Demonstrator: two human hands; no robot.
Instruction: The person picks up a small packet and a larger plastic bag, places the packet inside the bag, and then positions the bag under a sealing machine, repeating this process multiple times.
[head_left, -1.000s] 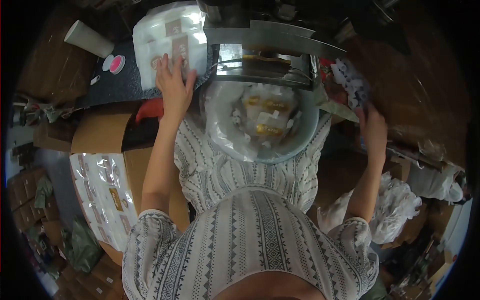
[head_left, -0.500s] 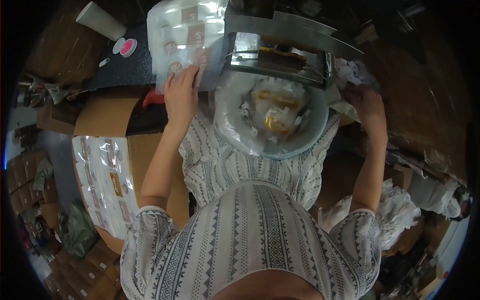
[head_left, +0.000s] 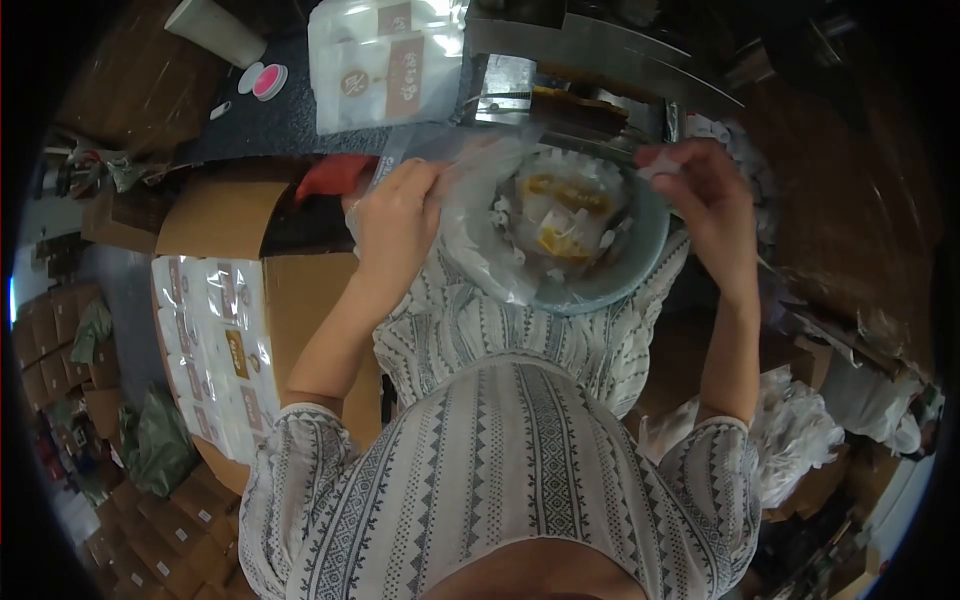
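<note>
My left hand (head_left: 398, 215) is closed on the edge of a clear plastic bag (head_left: 475, 155) that stretches rightward, blurred, in front of the metal machine. My right hand (head_left: 712, 195) is raised at the basin's right side, thumb and fingers pinched on a small white piece (head_left: 662, 168) whose kind is too blurred to name. Between my hands, on my lap, sits a light blue basin (head_left: 655, 240) lined with clear plastic, holding white scraps and yellow-printed wrappers (head_left: 565, 240). Just beyond my left hand lies a stack of printed clear packets (head_left: 385, 85).
A metal machine (head_left: 560, 105) with a slot stands behind the basin. On the dark table are a white cup (head_left: 215, 32) and an opened pink tub (head_left: 268, 82). At left, a carton (head_left: 310, 310) holds packed white packets (head_left: 215, 350); white plastic (head_left: 795, 430) is heaped at right.
My left hand has left the packet stack with a plastic bag, moving right and toward me. My right hand has come inward and up toward the machine, a white piece in its fingers.
</note>
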